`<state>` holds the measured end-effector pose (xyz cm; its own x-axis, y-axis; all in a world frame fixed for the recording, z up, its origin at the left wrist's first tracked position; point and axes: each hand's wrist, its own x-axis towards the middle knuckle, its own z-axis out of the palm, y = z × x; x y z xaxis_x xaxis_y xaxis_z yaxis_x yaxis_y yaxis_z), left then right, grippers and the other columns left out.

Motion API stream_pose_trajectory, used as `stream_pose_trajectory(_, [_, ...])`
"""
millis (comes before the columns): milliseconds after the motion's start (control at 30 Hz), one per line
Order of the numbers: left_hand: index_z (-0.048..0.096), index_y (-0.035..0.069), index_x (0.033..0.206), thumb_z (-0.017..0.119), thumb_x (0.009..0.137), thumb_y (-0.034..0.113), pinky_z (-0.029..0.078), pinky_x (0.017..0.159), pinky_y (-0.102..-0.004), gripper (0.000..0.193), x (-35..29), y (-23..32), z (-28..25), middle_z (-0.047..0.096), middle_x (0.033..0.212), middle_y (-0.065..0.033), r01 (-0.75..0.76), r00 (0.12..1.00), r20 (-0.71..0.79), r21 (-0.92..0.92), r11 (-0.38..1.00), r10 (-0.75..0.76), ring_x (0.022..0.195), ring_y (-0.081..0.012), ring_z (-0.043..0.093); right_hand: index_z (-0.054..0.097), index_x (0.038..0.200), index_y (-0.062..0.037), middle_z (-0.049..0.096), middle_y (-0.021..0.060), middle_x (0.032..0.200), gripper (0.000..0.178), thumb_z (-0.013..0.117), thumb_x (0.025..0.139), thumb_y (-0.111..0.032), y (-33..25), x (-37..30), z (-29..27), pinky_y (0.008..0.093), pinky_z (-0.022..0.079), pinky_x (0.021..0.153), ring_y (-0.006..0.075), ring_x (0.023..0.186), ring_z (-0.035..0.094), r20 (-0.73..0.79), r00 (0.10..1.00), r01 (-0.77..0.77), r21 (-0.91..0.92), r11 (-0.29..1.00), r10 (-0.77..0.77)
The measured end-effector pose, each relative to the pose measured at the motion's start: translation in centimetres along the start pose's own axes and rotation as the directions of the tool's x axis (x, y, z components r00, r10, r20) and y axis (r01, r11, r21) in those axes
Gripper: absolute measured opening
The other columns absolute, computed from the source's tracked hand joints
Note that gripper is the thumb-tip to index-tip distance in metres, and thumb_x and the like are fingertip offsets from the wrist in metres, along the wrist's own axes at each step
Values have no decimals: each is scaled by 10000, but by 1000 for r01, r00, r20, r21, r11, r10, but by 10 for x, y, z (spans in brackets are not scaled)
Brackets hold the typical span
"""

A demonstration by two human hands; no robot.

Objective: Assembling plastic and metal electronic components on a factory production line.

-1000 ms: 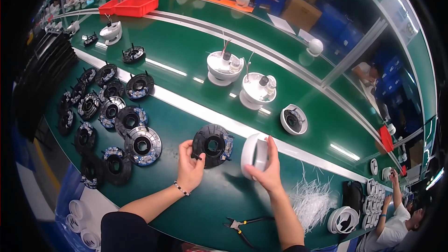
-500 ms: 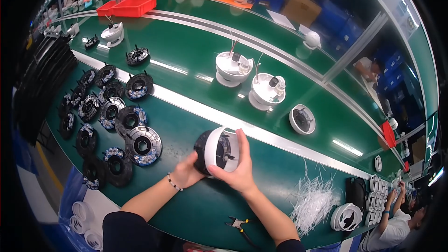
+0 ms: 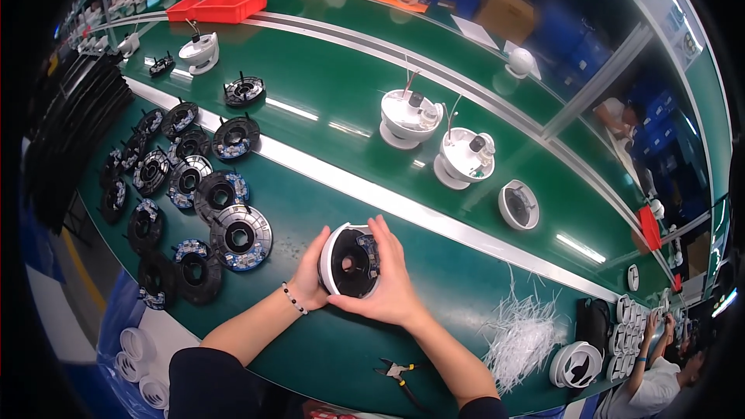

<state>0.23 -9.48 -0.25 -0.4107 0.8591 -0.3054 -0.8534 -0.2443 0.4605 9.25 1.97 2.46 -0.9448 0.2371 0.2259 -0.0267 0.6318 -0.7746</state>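
Table (image 3: 450, 295), green; green conveyor (image 3: 318, 77) beyond pale metal edging (image 3: 400, 206); metal framework (image 3: 597, 81); blue boxes (image 3: 570, 58); brown cardboard box (image 3: 503, 14); lit lamp (image 3: 726, 299).

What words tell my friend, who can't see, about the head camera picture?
A person's left hand and right hand hold a white round shell with a black disc inside, above a green table. Many black discs lie to the left, pliers near the bottom, and loose white strips to the right. White bowl-shaped parts stand farther back.
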Motion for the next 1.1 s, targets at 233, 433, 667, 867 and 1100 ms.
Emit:
stream_pose_trajectory(233, [411,94,1235,170,811,670,414,907,-352,754,-3,4,1,499,1169,-75,5,1000,26,103,995,-8,1064,-197,489,170,1312,28,197,285,1334,1116,774,483,-412,-3,6,3,511,264,934,427,1205,248,32,999,-21,-89,996,24])
stream_pose_trajectory(433, [389,84,1253,144,807,674,408,919,-347,779,-4,11,-6,482,1197,-78,37,999,7,171,985,-39,1082,-197,481,164,1302,63,238,281,1317,1114,759,484,-404,-10,15,-3,495,282,929,416,1190,278,137,989,-38,-90,995,50])
stream_pose_trajectory(667, [369,77,1264,126,806,672,413,914,-361,789,-5,22,-12,475,1204,-88,68,996,50,127,990,-75,1087,-211,480,190,1293,75,262,260,1312,1105,758,472,-400,-21,26,-5,483,291,926,389,1189,293,200,978,-24,-160,987,56])
stream_pose_trajectory(867, [387,96,1248,161,793,693,441,850,-311,784,-5,30,-27,497,1149,-59,122,988,77,109,987,-130,1004,-159,503,203,1295,55,338,245,1265,1101,765,473,-413,-31,36,2,467,264,953,395,1168,311,273,962,67,-164,984,-20])
stream_pose_trajectory(1100, [431,92,1227,286,777,651,317,968,-436,733,7,21,-41,439,1247,-115,5,967,250,-212,977,50,1154,-293,409,293,1250,24,426,193,1115,1018,714,404,-353,-21,41,37,463,329,811,349,1061,379,117,980,184,-244,952,-160])
